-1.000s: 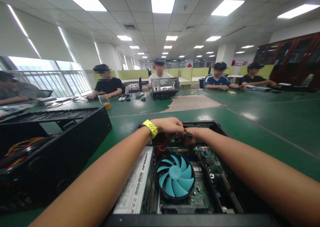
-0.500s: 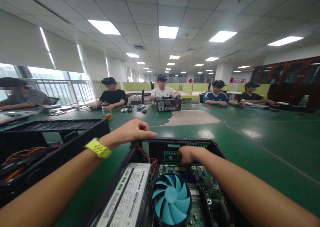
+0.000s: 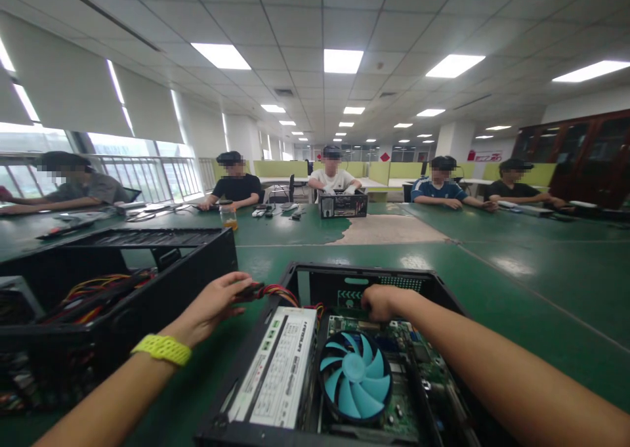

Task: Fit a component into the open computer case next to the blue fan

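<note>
1 teal fan (image 3: 355, 369) faces up in the open computer case (image 3: 266, 435) before you, right of the power supply (image 3: 276, 371), whose long axis runs away from you. Your left hand (image 3: 216, 300) pinches the end of the cable bundle (image 3: 281, 292), which lies crosswise, connectors (image 3: 254, 292) pointing left. Your right hand (image 3: 382, 302) curls near the far wall (image 3: 322, 291); its grip cannot be told. Farther, 1 person (image 3: 331, 174) is behind another computer case (image 3: 344, 206).

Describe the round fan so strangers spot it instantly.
On the green table, find the open black computer case beneath the right hand. Inside, beside the boxy white-labelled power supply, sits the round fan, its turquoise blades unlike the flat green circuit board.
</note>
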`<action>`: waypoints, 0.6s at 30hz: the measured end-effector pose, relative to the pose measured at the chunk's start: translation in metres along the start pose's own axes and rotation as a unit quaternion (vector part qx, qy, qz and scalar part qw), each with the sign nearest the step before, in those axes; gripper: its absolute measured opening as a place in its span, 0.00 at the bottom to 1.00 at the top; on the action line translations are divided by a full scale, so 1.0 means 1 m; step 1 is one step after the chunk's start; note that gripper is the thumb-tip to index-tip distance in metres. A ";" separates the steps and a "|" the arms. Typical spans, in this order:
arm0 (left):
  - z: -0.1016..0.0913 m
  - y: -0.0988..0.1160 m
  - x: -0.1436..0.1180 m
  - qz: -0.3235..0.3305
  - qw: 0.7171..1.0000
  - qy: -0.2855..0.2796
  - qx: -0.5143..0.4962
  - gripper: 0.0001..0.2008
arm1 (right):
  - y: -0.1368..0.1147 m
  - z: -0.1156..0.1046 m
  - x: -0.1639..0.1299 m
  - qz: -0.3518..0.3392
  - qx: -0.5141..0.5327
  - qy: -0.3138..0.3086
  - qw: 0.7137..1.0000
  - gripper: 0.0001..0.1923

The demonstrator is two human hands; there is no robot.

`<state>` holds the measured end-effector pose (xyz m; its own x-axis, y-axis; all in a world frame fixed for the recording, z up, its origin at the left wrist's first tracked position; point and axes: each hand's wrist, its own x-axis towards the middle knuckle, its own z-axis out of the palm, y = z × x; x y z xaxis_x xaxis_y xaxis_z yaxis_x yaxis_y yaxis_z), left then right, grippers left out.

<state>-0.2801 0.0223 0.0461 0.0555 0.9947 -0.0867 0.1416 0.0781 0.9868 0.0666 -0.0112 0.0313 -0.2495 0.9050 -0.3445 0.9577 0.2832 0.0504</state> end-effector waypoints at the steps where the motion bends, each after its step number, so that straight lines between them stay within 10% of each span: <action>1: 0.012 -0.007 0.012 -0.010 1.000 0.010 -0.018 0.19 | 0.000 0.000 0.000 0.001 -0.003 -0.001 1.000 0.20; 7: 0.064 -0.010 0.069 0.003 0.998 0.056 0.004 0.10 | -0.006 -0.001 -0.001 0.020 -0.018 -0.007 1.000 0.21; 18: 0.052 0.015 0.091 0.089 0.942 0.066 0.316 0.15 | -0.007 0.002 0.005 0.012 -0.013 -0.010 1.000 0.19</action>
<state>-0.2217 0.1104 0.0461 0.0158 0.9913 0.1310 0.7043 -0.1040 0.7022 0.0585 -0.0094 0.0275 -0.2231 0.9054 -0.3612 0.9595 0.2693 0.0826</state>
